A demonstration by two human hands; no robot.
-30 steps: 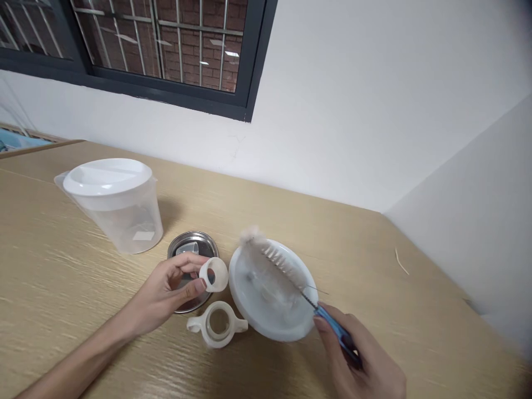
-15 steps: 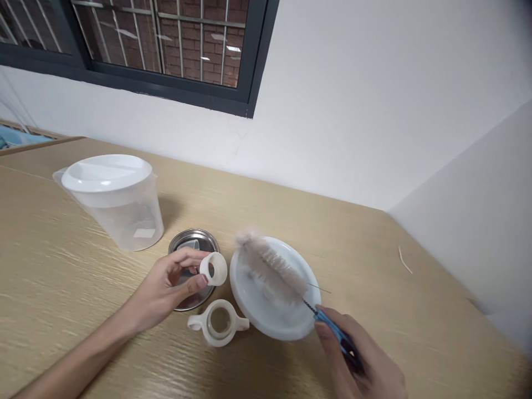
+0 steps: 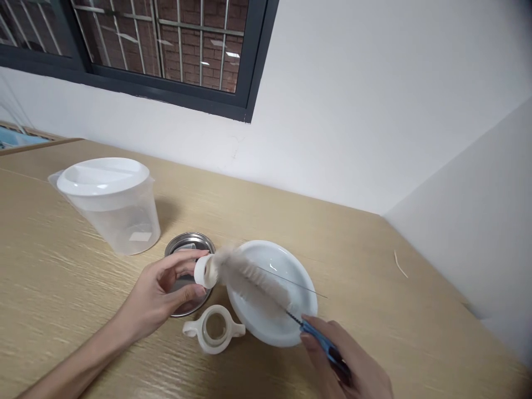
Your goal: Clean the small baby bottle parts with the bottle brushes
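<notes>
My left hand (image 3: 166,291) pinches a small white ring-shaped cap (image 3: 202,271) above a round metal tray (image 3: 189,238). My right hand (image 3: 344,354) grips the blue handle of a bottle brush (image 3: 261,288). The brush's pale bristles hang over a white bowl (image 3: 305,327), and their blurred tip is at the cap's opening. Whether the tip is inside the cap is hard to tell. A bottle with two handles (image 3: 214,329) stands upright and uncapped in front of the tray, left of the bowl. A clear piece lies in the tray, partly behind my left hand.
A translucent pitcher (image 3: 120,221) with a white lid stands at the left on the wooden table (image 3: 353,249). A thin pale strip (image 3: 400,264) lies at the right. Behind the table are a white wall and a barred window (image 3: 166,50). A thin wire crosses the bowl.
The brush in my right hand has moved left, bringing its tip from over the bowl to the cap. The cap in my left hand has turned toward the brush.
</notes>
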